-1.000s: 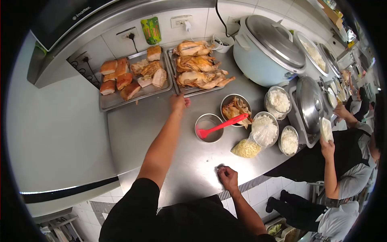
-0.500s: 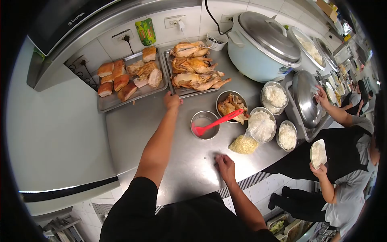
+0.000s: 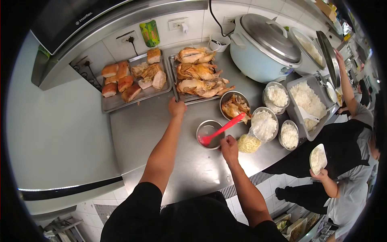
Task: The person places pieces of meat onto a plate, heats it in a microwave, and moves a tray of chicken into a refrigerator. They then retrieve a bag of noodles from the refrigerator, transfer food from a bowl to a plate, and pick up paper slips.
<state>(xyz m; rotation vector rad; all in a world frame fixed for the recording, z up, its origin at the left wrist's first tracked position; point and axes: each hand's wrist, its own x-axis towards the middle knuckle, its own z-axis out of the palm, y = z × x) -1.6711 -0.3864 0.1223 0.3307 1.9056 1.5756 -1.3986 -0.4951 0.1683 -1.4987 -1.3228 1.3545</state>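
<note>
My left hand is closed on the near left corner of a metal tray holding several roasted chickens. Closed at the right rim of a small round metal bowl, my right hand pinches its edge. A red basting brush leans in that bowl, its handle pointing up and right. Behind it stands a metal bowl of chicken pieces. Just right of my right hand lie a bag of pale yellow shreds and a plastic-covered bowl of rice.
Another tray at left carries browned meat chunks. A large rice cooker stands behind. At right, a co-worker's hand holds a dish of rice; their other hand raises a lid beside a rice tub.
My right hand has moved up and forward to the bowl's rim. The small bowl and chicken tray sit slightly nearer to me. The co-worker has lifted the lid off the rice tub.
</note>
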